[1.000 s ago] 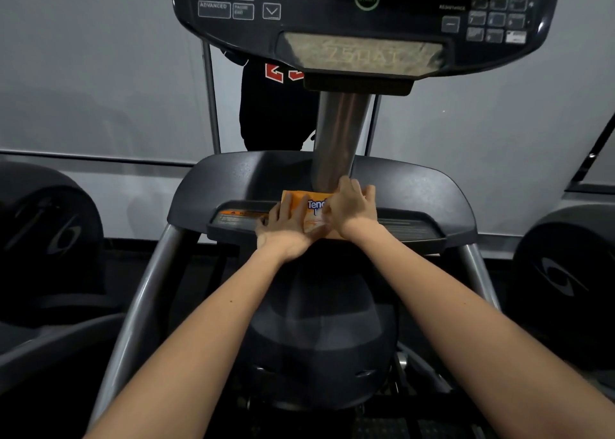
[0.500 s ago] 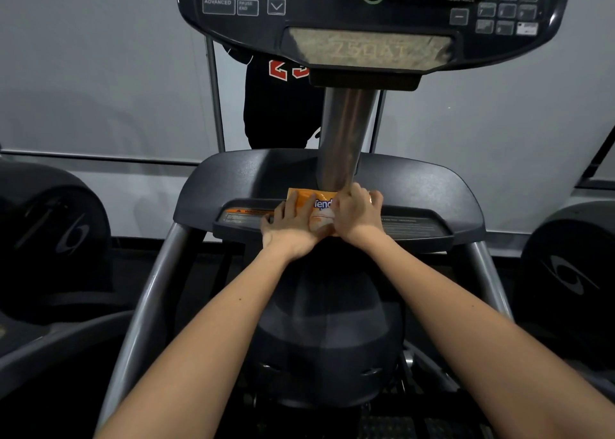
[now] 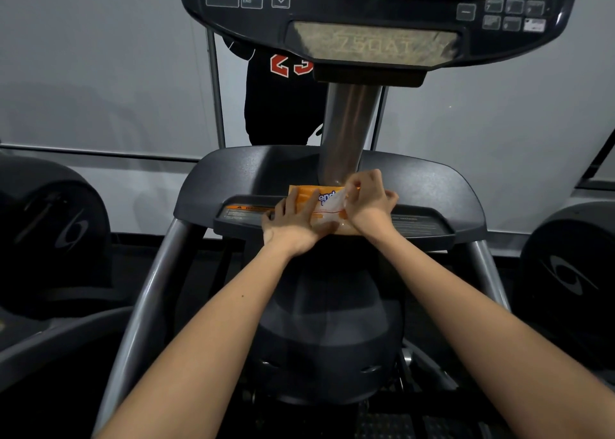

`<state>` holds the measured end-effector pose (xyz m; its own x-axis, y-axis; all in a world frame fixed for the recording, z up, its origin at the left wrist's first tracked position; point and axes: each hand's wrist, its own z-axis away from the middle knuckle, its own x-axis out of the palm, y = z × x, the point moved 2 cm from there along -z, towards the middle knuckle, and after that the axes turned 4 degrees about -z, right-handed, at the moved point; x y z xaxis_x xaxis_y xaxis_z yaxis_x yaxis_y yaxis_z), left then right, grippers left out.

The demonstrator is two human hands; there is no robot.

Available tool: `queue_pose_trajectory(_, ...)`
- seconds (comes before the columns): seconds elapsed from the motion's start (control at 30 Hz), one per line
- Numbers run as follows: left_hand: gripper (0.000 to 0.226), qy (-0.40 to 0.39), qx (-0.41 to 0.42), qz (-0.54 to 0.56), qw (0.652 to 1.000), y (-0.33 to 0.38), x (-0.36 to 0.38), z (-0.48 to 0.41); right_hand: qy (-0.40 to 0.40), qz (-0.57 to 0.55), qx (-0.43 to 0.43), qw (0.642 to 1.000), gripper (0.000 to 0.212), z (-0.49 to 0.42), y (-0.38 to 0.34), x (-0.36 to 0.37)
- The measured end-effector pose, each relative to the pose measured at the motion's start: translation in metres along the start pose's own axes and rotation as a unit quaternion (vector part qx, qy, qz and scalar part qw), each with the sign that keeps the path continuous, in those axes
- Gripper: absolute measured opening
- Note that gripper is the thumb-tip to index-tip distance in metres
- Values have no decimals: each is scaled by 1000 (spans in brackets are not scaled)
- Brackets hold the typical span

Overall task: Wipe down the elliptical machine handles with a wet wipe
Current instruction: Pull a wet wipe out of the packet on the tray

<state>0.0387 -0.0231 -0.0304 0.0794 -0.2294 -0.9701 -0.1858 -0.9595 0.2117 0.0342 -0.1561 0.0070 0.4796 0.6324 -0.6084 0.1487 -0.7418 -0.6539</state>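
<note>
I am pressing my left hand (image 3: 293, 225) down on the orange wet-wipe pack (image 3: 307, 196), fingers laid out straight across its left part, curling round nothing. The pack is lying flat on the dark plastic shelf (image 3: 432, 185) of the elliptical machine, right at the foot of the brushed metal post (image 3: 346, 129) that is carrying the console (image 3: 366, 12) above. My right hand (image 3: 369, 202) is bending over the pack's right part, thumb and fingertips pinching a white flap (image 3: 332, 203) and lifting its edge off the orange wrapper; whether that is the seal or a wipe itself, I cannot tell. The machine's two grey handle bars, the left bar (image 3: 149, 289) and the right bar (image 3: 486, 272), are running down either side of my forearms, untouched. Beyond the post, someone in a black top with red numerals (image 3: 286, 102) is standing by the pale wall.
</note>
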Motion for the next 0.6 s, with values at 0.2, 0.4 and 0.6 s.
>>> queue_pose_trajectory(0.2,77,-29,1,-4,1000,0,-2,-1,18,-179,-16,984,22,-1,-20,-23)
queue_pose_trajectory(0.4,78,-39,-5,6,999,1,-3,-2,47,-253,-51,965,34,3,-32,-48)
queue_pose_trajectory(0.6,77,-43,-2,9,999,1,-4,0,93,-299,-58,948,23,2,-32,-70)
